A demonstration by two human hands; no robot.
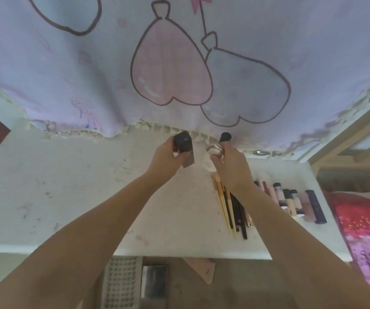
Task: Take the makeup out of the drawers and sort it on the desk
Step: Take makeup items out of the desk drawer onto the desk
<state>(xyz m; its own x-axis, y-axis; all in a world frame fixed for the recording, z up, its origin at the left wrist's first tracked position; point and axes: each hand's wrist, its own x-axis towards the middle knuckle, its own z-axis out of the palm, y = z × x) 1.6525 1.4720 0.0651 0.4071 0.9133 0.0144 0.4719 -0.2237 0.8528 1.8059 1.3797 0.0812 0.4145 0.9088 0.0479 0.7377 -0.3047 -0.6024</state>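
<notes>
a dark boxy makeup case (183, 143) is gripped by the left hand (168, 157), fingers curled round it, above the far part of the white desk (68, 186). the right hand (229, 167) is clamped on a shiny round compact (215, 150) and a black-capped tube (225, 137). below that hand, a bundle of brushes and pencils (231, 210) is laid on the desk, and a row of tubes and bottles (291, 202) is set near its right edge. a balloon-printed curtain (179, 63) is hung behind.
</notes>
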